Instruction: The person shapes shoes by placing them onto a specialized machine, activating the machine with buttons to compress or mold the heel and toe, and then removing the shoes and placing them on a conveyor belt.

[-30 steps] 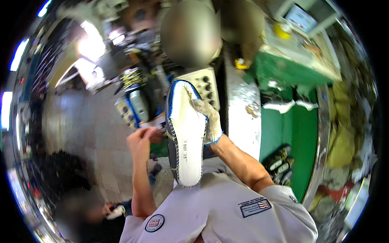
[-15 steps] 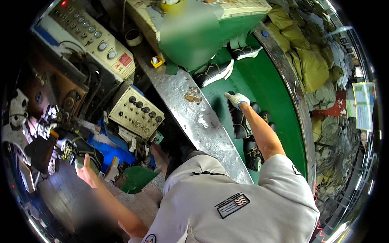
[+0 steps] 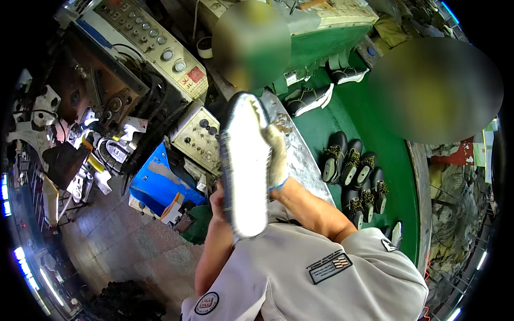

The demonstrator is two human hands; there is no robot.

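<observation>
In front of my chest stands a black shoe upper (image 3: 245, 171), toe up, its white underside facing me. My right hand (image 3: 277, 155), in a pale knit glove, grips its right edge near the forefoot. My left hand (image 3: 217, 202) closes on the left side toward the heel, most of its fingers hidden behind the shoe. To the left, the machine's metal clamps (image 3: 101, 158) have no shoe in them. Several black shoes with yellow-flecked laces (image 3: 350, 163) sit on the green belt (image 3: 396, 182) to my right.
Control panels with knobs (image 3: 195, 136) and gauges (image 3: 160, 45) line the left machine. A blue guard (image 3: 160, 184) juts out below. A worn metal ledge (image 3: 305, 171) borders the belt. Farther up the belt lie white-edged shoes (image 3: 310, 100). Sacks (image 3: 391, 35) are piled beyond.
The shoe at the left machine has come out and is now before my chest. My right hand has left the shoes on the belt and joined my left on it.
</observation>
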